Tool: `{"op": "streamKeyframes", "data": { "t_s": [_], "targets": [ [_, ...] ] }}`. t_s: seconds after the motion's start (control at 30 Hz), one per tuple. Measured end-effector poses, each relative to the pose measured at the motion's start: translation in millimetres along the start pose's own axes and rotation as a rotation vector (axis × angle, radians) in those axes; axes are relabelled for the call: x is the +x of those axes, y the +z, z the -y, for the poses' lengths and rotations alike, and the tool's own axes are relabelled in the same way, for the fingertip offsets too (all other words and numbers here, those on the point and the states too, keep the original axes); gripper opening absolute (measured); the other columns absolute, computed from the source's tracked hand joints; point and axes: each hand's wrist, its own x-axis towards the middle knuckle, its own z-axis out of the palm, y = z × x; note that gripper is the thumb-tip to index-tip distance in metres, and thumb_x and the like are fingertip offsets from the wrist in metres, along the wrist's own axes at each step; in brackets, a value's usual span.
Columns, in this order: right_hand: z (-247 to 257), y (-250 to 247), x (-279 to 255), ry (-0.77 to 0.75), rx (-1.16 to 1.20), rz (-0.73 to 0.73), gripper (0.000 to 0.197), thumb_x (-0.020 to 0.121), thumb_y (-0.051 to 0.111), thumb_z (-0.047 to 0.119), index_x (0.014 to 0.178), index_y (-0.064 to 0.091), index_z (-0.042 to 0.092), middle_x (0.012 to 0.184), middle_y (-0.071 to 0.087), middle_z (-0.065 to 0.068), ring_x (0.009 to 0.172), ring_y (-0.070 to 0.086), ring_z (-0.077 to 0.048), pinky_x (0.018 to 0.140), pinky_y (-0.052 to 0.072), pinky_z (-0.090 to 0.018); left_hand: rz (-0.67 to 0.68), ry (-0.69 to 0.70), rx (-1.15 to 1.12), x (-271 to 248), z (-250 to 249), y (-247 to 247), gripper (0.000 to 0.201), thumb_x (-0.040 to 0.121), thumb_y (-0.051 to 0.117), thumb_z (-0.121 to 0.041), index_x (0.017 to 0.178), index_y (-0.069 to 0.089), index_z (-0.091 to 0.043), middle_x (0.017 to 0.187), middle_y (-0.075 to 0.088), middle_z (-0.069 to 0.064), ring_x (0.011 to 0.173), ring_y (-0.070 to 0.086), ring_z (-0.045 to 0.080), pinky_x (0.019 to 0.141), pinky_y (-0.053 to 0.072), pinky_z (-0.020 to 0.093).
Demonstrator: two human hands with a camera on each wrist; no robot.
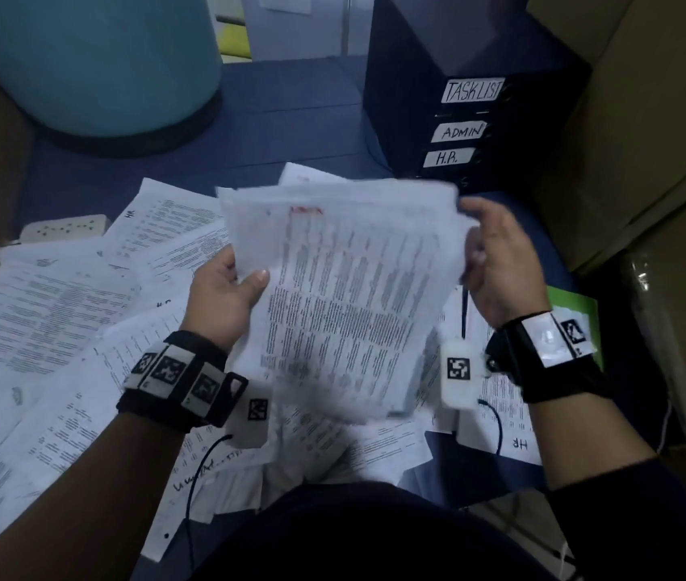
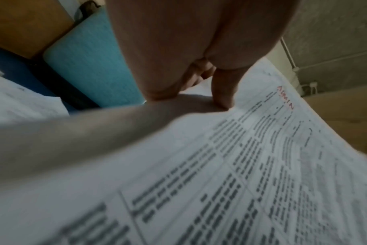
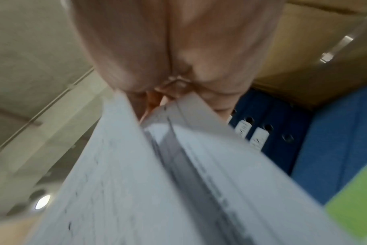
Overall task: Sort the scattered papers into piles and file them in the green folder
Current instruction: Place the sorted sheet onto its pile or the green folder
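Observation:
I hold a stack of printed papers (image 1: 345, 287) up in front of me with both hands. Its top sheet (image 2: 251, 165) bears "ADMIN" in red. My left hand (image 1: 228, 291) grips the stack's left edge, thumb on top. My right hand (image 1: 492, 257) pinches the upper right edge, where the sheets (image 3: 178, 165) fan apart. Many loose sheets (image 1: 52, 325) lie scattered on the blue floor below and to the left. A corner of the green folder (image 1: 576, 312) shows behind my right wrist; it also appears as a green folder (image 3: 354, 203) at the right wrist view's lower right.
Dark binders (image 1: 458, 119) labelled TASKLIST, ADMIN and H.R. stand at the back right. A teal round bin (image 1: 89, 60) stands back left. Cardboard boxes (image 1: 647, 140) line the right side. A white power strip (image 1: 64, 228) lies among the papers at left.

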Motion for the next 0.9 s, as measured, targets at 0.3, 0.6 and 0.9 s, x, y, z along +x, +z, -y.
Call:
{"op": "streamKeyframes", "data": {
  "t_s": [0.3, 0.6, 0.9],
  "targets": [
    [-49, 57, -29, 0.182, -0.383, 0.135, 0.028, 0.089, 0.058, 0.005, 0.115, 0.06, 0.014, 0.106, 0.069, 0.002, 0.094, 0.065, -0.013, 0.088, 0.052, -0.039, -0.204, -0.033, 0.028, -24, 3, -20, 0.035, 0.089, 0.055, 0.002, 0.119, 0.051, -0.016, 0.108, 0.068, 0.003, 0.095, 0.066, 0.013, 0.091, 0.052, 0.037],
    [4, 109, -41, -0.235, -0.16, 0.164, 0.031, 0.088, 0.058, 0.002, 0.109, 0.049, 0.023, 0.11, 0.064, -0.001, 0.105, 0.062, -0.014, 0.094, 0.05, -0.035, -0.373, 0.26, 0.038, -49, -43, -62, 0.033, 0.089, 0.058, 0.002, 0.101, 0.054, -0.027, 0.101, 0.064, -0.012, 0.093, 0.063, -0.004, 0.084, 0.051, 0.017],
    [-94, 120, -71, 0.077, -0.459, 0.19, 0.023, 0.085, 0.062, 0.0, 0.105, 0.051, -0.002, 0.09, 0.052, 0.007, 0.083, 0.055, 0.001, 0.076, 0.045, -0.028, -0.292, -0.011, 0.174, -68, 39, -73, 0.038, 0.091, 0.052, 0.005, 0.118, 0.041, -0.019, 0.106, 0.059, -0.001, 0.098, 0.056, 0.013, 0.085, 0.042, 0.029]
  ]
}}
